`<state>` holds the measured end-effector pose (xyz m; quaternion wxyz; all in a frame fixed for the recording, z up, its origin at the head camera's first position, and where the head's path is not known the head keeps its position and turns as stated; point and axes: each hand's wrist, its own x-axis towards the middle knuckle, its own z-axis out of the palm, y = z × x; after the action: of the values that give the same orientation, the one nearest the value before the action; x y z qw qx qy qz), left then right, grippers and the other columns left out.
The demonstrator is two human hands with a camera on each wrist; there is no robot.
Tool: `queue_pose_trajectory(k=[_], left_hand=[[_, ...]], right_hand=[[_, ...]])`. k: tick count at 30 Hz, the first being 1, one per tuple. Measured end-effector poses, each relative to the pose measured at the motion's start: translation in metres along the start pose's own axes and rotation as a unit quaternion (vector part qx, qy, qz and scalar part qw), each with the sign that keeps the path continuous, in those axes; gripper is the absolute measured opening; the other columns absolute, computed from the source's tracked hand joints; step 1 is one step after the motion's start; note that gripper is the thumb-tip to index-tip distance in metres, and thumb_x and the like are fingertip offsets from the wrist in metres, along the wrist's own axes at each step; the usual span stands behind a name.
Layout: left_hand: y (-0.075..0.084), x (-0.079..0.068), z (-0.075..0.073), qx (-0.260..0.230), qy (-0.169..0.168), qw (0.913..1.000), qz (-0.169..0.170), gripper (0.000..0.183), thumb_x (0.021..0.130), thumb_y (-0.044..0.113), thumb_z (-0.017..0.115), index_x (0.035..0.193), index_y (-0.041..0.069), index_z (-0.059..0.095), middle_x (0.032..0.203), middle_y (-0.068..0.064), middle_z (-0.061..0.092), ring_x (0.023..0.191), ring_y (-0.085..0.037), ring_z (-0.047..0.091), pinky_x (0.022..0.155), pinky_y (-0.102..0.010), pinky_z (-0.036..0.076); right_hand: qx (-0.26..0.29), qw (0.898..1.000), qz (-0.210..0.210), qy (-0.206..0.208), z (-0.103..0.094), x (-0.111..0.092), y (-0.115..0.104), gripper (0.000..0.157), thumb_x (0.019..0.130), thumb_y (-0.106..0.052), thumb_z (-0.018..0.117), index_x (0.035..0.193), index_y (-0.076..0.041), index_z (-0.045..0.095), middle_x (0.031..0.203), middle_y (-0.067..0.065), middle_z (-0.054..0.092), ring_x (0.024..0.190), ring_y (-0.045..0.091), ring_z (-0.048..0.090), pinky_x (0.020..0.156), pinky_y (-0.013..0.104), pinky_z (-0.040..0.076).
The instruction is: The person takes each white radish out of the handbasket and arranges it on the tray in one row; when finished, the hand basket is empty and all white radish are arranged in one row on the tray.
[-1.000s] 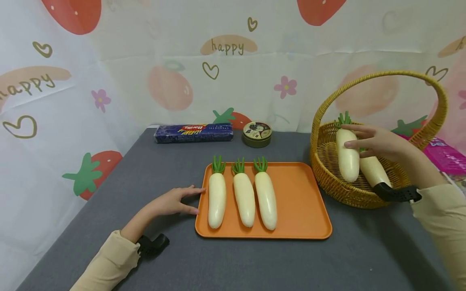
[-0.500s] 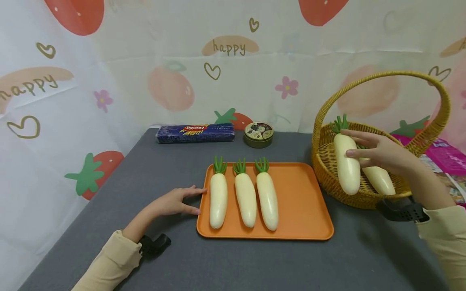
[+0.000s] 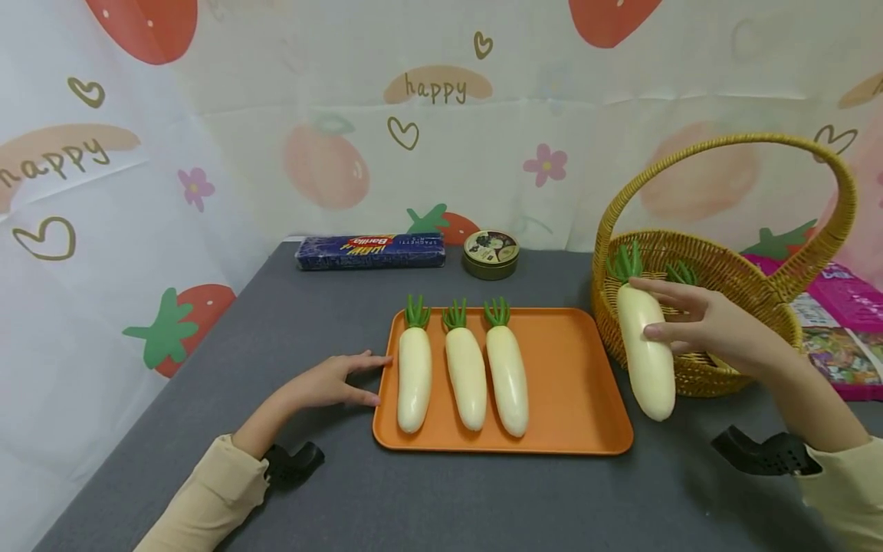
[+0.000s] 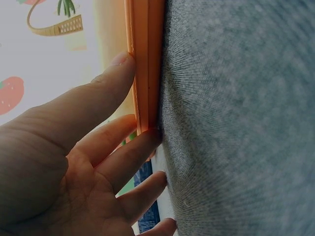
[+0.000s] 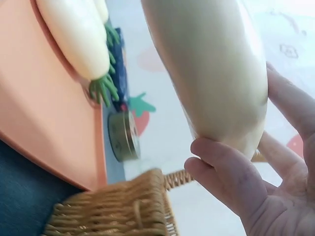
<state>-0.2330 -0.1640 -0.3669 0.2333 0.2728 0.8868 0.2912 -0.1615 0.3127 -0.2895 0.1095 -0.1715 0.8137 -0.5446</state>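
My right hand [image 3: 710,326] grips a white radish [image 3: 647,356] with green leaf stubs, thumb on one side and fingers on the other. The radish hangs tilted between the wicker basket [image 3: 700,383] and the orange tray [image 3: 576,383], overlapping the basket's front in the head view. In the right wrist view the held radish [image 5: 211,64] fills the upper middle. Three more radishes, among them the rightmost one [image 3: 507,383], lie side by side on the tray, leaves to the back. My left hand [image 3: 331,383] touches the tray's left edge with thumb and fingertips, fingers spread.
Inside the basket, green leaves [image 3: 681,273] of another radish show behind my right hand. The basket's tall handle [image 3: 717,140] arches up. At the back lie a blue spaghetti pack [image 3: 371,253] and a round tin [image 3: 490,255]. A pink bag [image 3: 845,307] lies right of the basket.
My right hand has lifted the radish out of the basket and brought it forward, toward the tray's right side. The left hand stays at the tray's edge.
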Motion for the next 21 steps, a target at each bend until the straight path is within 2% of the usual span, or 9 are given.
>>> queue_pose_trajectory(k=[4, 8, 16, 19, 21], left_hand=[[0.000, 0.000, 0.000, 0.000, 0.001, 1.0000, 0.000, 0.067, 0.082, 0.033, 0.065, 0.138, 0.007, 0.037, 0.139, -0.029, 0.021, 0.126, -0.043, 0.018, 0.095, -0.059, 0.020], [-0.002, 0.000, 0.001, -0.001, 0.001, 1.0000, -0.006, 0.068, 0.081, 0.034, 0.065, 0.138, 0.008, 0.037, 0.139, -0.028, 0.021, 0.127, -0.043, 0.017, 0.095, -0.059, 0.019], [-0.003, 0.001, 0.000, 0.000, 0.000, 1.0000, -0.003, 0.069, 0.081, 0.035, 0.065, 0.138, 0.008, 0.036, 0.140, -0.028, 0.020, 0.127, -0.043, 0.017, 0.095, -0.059, 0.019], [-0.003, 0.001, 0.000, 0.000, -0.002, 1.0000, -0.002, 0.069, 0.081, 0.034, 0.065, 0.138, 0.009, 0.036, 0.140, -0.028, 0.020, 0.127, -0.043, 0.017, 0.095, -0.059, 0.019], [-0.002, 0.001, 0.000, 0.000, -0.002, 1.0000, 0.000, 0.068, 0.081, 0.034, 0.065, 0.138, 0.009, 0.036, 0.140, -0.028, 0.020, 0.127, -0.043, 0.017, 0.095, -0.059, 0.019]], right_hand=[[0.006, 1.000, -0.005, -0.005, 0.010, -0.004, 0.002, 0.060, 0.090, -0.006, 0.053, 0.143, -0.011, 0.025, 0.143, 0.026, 0.010, 0.100, 0.012, 0.055, 0.074, 0.040, 0.048], [0.006, 1.000, 0.012, 0.001, 0.021, -0.005, 0.002, 0.060, 0.088, -0.008, 0.057, 0.142, -0.012, 0.029, 0.143, 0.023, 0.014, 0.101, 0.013, 0.055, 0.074, 0.041, 0.048], [-0.002, 1.000, 0.027, -0.002, 0.040, 0.011, 0.009, 0.065, 0.083, -0.014, 0.065, 0.140, -0.009, 0.033, 0.143, 0.019, 0.018, 0.111, 0.033, 0.047, 0.074, 0.040, 0.048], [-0.005, 1.000, 0.030, -0.004, 0.046, 0.018, 0.012, 0.065, 0.081, -0.016, 0.067, 0.139, -0.011, 0.036, 0.142, 0.017, 0.023, 0.108, 0.029, 0.050, 0.074, 0.039, 0.049], [-0.012, 0.999, 0.030, -0.008, 0.050, 0.023, 0.014, 0.066, 0.081, -0.018, 0.068, 0.138, -0.011, 0.037, 0.138, 0.018, 0.030, 0.095, 0.025, 0.056, 0.070, 0.039, 0.049]])
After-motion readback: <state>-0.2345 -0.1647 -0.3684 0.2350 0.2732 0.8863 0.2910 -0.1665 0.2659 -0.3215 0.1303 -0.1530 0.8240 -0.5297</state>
